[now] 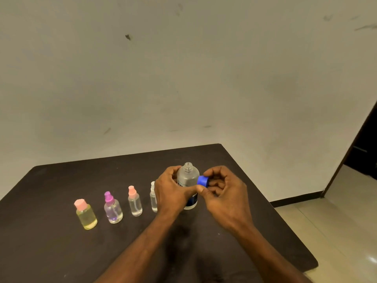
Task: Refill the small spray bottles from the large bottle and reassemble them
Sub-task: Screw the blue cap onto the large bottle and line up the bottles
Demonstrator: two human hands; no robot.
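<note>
Large bottle (188,181) stands upright on the dark table (51,246), right of centre, neck open and threads bare. Clear body, blue-and-white label partly hidden by fingers.

Left hand (172,193) grips the bottle from its 9 o'clock side, fingers wrapped round the shoulder and label, thumb toward the front. Bottle base touches the tabletop.

Right hand (222,190) sits just beside the bottle at its 3 o'clock, fingers curled. It pinches the blue cap (203,181) between thumb and fingertips. Cap is off the neck, held beside the bottle's shoulder, lower than the open mouth; whether it touches the glass cannot be told.

Row of four small bottles runs off toward 9 o'clock from the large one, all upright, all capped:
- clear spray bottle with white top (153,198), just beside the left hand, partly hidden by it
- clear spray bottle with salmon-pink top (135,202)
- clear spray bottle with purple top (112,208)
- yellow-liquid bottle with pink flat cap (85,214), farthest out, well apart from both hands

Both forearms enter from 6 o'clock. Pale scuffed wall (183,68) behind the table; tiled floor (346,221) at 3 o'clock.
</note>
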